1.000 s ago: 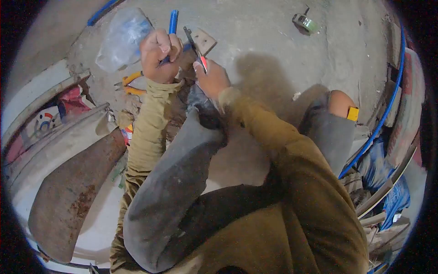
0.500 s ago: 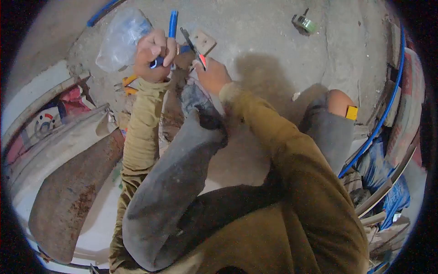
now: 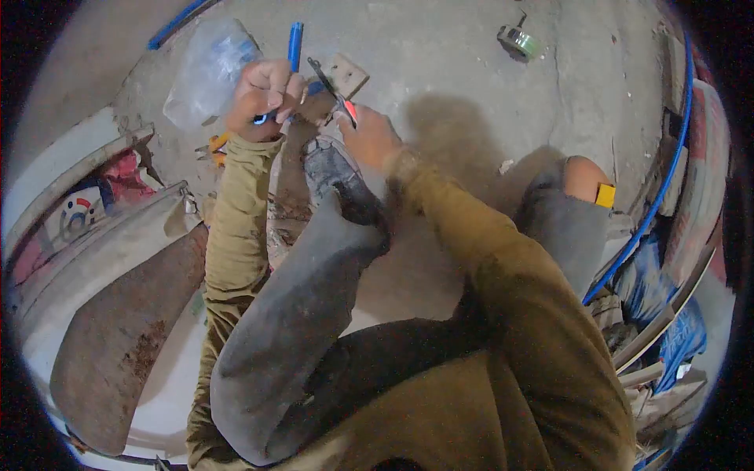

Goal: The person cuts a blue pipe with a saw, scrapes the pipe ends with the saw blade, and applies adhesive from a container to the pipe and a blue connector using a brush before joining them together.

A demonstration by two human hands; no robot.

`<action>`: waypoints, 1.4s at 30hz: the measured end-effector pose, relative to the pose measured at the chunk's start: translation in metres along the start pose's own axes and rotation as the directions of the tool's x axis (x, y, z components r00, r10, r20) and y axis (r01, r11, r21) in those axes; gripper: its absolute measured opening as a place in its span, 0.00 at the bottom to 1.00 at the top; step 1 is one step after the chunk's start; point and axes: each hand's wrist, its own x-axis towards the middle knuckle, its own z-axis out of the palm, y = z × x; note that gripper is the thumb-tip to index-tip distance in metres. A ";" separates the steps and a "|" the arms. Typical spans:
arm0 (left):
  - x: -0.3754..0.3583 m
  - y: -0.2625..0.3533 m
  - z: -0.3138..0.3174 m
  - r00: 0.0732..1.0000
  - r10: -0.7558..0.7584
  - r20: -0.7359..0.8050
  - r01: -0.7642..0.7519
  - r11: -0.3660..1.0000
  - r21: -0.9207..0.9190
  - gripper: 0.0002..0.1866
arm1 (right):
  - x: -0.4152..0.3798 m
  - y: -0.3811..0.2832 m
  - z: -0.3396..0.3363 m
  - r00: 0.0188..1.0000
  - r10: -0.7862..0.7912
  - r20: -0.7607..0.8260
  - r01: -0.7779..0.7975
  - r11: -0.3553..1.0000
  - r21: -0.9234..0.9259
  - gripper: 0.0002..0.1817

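Clasping a blue tube (image 3: pixel 295 47), the left hand (image 3: pixel 259 98) is near the right hand (image 3: pixel 372 140), whose gripped tool (image 3: pixel 349 112) slants leftward.

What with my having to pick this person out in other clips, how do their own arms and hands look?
Both arms wear long, loose olive-brown sleeves without visible print, creased into folds. The left sleeve and right sleeve reach about to the wrists. The left hand and right hand are bare, without gloves.
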 end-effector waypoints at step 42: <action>0.017 -0.013 -0.009 0.336 0.388 -0.858 -0.650 0.755 0.088 0.14 | 0.029 0.054 0.017 0.958 -0.275 0.075 0.283 0.885 -0.370 0.17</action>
